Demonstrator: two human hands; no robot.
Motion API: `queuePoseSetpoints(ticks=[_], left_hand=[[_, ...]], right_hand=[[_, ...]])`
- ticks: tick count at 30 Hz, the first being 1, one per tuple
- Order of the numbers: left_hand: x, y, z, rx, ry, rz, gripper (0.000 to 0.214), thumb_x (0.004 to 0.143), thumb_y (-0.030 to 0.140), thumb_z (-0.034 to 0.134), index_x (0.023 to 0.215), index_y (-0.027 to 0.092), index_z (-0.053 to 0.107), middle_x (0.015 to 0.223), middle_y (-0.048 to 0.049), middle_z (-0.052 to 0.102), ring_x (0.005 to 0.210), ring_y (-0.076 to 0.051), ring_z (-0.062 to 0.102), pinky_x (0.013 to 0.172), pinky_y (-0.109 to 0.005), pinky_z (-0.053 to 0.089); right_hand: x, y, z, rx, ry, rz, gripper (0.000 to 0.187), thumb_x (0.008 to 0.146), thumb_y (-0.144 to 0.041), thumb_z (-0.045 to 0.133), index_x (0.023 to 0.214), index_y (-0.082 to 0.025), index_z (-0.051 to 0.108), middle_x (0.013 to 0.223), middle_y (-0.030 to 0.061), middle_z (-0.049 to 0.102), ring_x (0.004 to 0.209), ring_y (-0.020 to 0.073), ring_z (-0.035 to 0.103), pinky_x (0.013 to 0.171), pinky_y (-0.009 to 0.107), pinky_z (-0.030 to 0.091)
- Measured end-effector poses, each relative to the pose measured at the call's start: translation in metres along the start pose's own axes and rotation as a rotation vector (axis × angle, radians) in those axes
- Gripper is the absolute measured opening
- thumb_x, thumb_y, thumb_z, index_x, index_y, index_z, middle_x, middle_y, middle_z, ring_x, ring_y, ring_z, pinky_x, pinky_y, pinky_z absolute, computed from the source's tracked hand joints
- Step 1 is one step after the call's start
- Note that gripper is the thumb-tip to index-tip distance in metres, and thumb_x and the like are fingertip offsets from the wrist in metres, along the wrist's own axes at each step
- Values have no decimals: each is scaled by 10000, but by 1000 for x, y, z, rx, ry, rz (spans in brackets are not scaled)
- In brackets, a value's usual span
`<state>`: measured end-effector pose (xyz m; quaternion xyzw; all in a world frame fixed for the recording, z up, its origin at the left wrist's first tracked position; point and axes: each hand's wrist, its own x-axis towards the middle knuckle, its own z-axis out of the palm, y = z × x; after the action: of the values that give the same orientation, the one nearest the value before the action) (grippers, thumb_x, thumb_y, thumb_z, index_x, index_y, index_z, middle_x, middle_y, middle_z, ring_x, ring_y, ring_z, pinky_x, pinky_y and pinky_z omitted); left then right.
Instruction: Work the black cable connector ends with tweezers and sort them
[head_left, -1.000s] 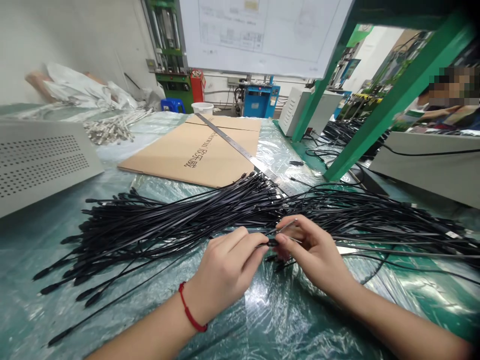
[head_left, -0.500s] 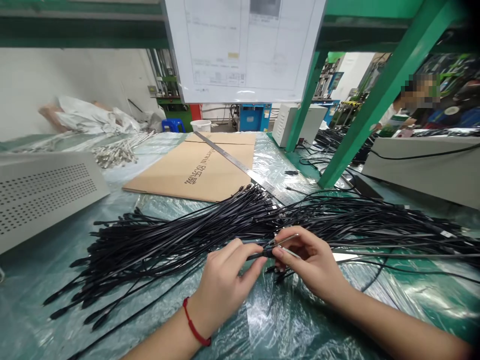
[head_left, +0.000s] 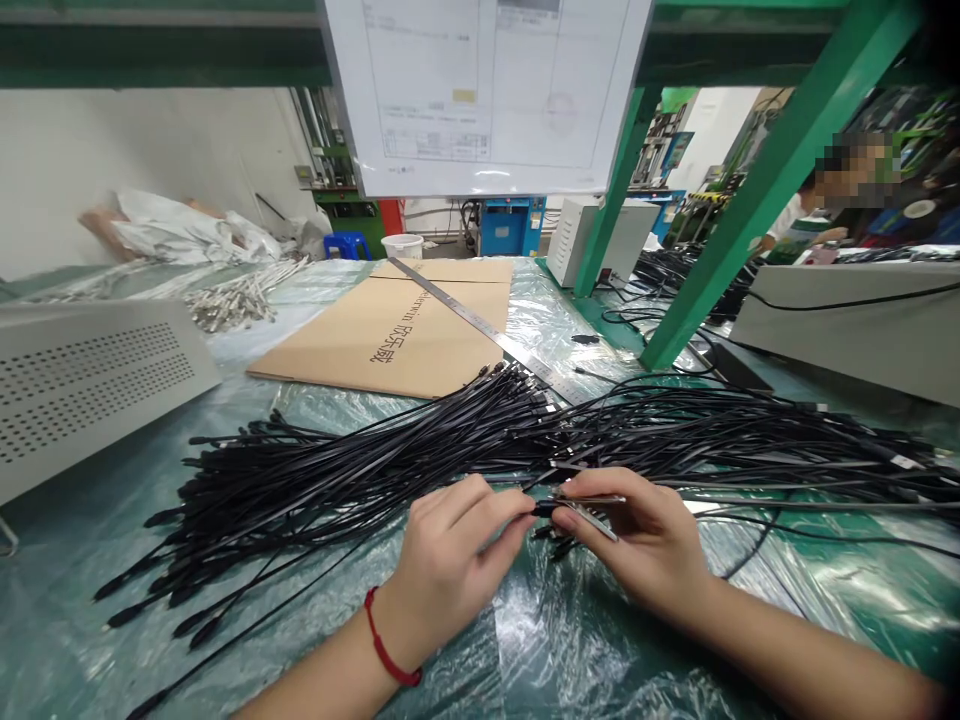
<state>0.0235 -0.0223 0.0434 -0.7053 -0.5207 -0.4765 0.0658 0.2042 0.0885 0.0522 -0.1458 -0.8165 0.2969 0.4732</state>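
Between finger and thumb, my left hand (head_left: pixel 457 550) pinches a black cable connector (head_left: pixel 544 509). A red cord bracelet (head_left: pixel 384 640) circles that wrist. My right hand (head_left: pixel 645 530) is closed on metal tweezers (head_left: pixel 600 522), whose two arms spread back toward the palm. The tweezers' tips are at the connector; fingers hide exactly where they touch. Just beyond both hands lies a large heap of black cables (head_left: pixel 360 465), its connector ends fanned out at the left. A second bundle of black cables (head_left: pixel 720 440) stretches off to the right.
Behind the cables are a flat cardboard sheet (head_left: pixel 450 345) and a steel ruler (head_left: pixel 487 330) laid across it. A perforated grey metal box (head_left: pixel 97 390) stands at left. A green post (head_left: pixel 750 220) slants on the right. A paper sheet (head_left: pixel 487 100) hangs overhead. Another person (head_left: pixel 810 215) is at far right.
The tweezers and my right hand have shifted slightly right and tilted a little. My left hand keeps its pinch on the connector. The view has moved slightly.
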Motion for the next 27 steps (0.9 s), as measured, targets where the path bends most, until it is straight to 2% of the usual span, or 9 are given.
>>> queuePoseSetpoints(ticks=[3, 8, 12, 16, 19, 22, 27], left_hand=[[0, 1, -1, -18, 3, 18, 156, 935, 113, 649, 1052, 214, 625, 811, 0, 634, 670, -112, 570, 611, -244, 440], [3, 3, -2, -40, -5, -30, 136, 939, 171, 663, 1067, 187, 618, 827, -10, 650, 707, -125, 590, 629, -262, 444], [5, 7, -3, -69, -17, -30, 117, 944, 156, 643, 1060, 171, 647, 815, -18, 649, 681, -123, 571, 612, -267, 432], [4, 8, -2, -75, -8, -19, 116, 934, 105, 627, 1038, 151, 650, 786, -14, 615, 663, -118, 533, 597, -261, 416], [2, 8, 0, -41, -28, 7, 133, 930, 90, 622, 1046, 152, 642, 770, -2, 586, 656, -121, 502, 596, -268, 399], [-2, 7, 2, -10, -57, 20, 131, 938, 99, 615, 1053, 159, 631, 766, 5, 564, 656, -128, 482, 608, -278, 393], [-5, 7, 3, 49, -93, 33, 118, 960, 121, 593, 1064, 165, 627, 758, 10, 520, 669, -136, 471, 621, -285, 383]], right_hand=[[-1, -1, -3, -127, 27, -134, 168, 823, -190, 785, 958, -226, 692, 832, -2, 771, 663, 108, 732, 657, 173, 620], [-4, -1, -7, -140, 8, -221, 205, 819, -152, 778, 987, -217, 679, 843, 14, 774, 709, 130, 752, 668, 192, 635], [-4, -2, -8, -153, 1, -211, 232, 810, -135, 784, 999, -209, 673, 850, 24, 768, 718, 138, 752, 673, 212, 641], [2, -9, -10, -143, 14, -217, 269, 791, -131, 800, 1020, -192, 672, 919, 62, 750, 843, 180, 747, 721, 290, 647], [6, -17, -14, -204, -62, -285, 265, 809, -147, 793, 1040, -184, 669, 905, 67, 746, 849, 172, 741, 715, 274, 642], [7, -22, -15, -234, -164, -292, 269, 846, -168, 765, 1089, -199, 655, 900, 66, 756, 838, 170, 747, 722, 277, 646], [4, -23, -11, -247, -178, -259, 295, 821, -148, 781, 1083, -216, 664, 884, 51, 764, 814, 172, 750, 697, 276, 646]])
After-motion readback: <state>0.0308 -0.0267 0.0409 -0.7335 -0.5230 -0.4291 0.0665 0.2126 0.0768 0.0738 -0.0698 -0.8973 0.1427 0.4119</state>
